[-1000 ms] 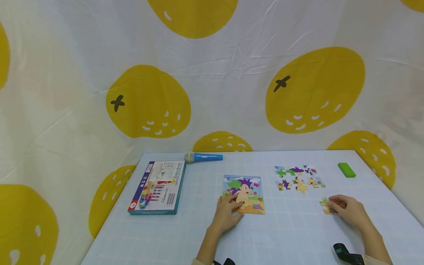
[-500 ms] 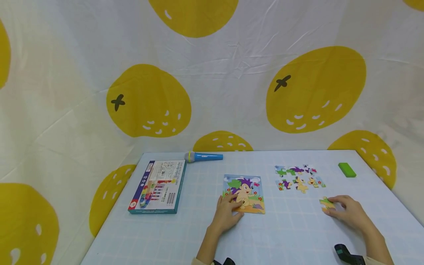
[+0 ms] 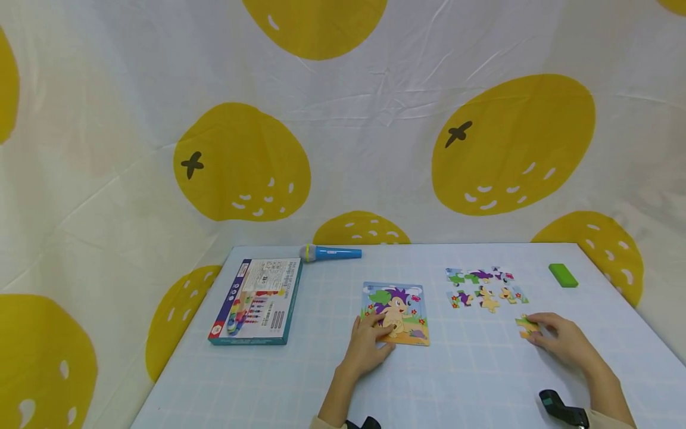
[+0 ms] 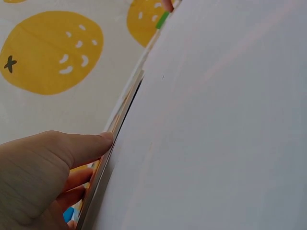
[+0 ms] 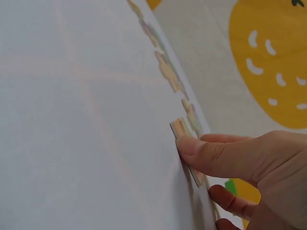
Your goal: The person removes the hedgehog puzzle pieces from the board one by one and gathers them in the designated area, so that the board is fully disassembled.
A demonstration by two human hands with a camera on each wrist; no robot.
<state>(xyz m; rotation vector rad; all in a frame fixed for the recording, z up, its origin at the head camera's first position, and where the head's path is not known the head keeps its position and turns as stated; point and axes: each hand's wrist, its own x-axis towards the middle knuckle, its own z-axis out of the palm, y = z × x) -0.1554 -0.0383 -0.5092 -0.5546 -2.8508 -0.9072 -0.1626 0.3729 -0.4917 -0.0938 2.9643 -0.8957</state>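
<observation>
A square hedgehog picture puzzle lies at the middle of the table. My left hand holds its lower left corner, fingers on the picture and thumb at the near edge; the left wrist view shows the thumb along the puzzle's side. To the right, my right hand pinches a yellow-green puzzle piece between thumb and fingers. In the right wrist view this piece is seen nearly edge-on, partly hidden by the thumb. Just beyond it lie loose puzzle pieces in an upper row and a lower row.
A green block sits at the back right. A blue toy microphone lies along the back edge, beside a flat paint-set box on the left. A white curtain with yellow fruit prints hangs behind the table.
My right hand has turned the puzzle piece in its fingers and shifted it slightly away from me, toward the loose pieces. The left hand stays on the picture puzzle.
</observation>
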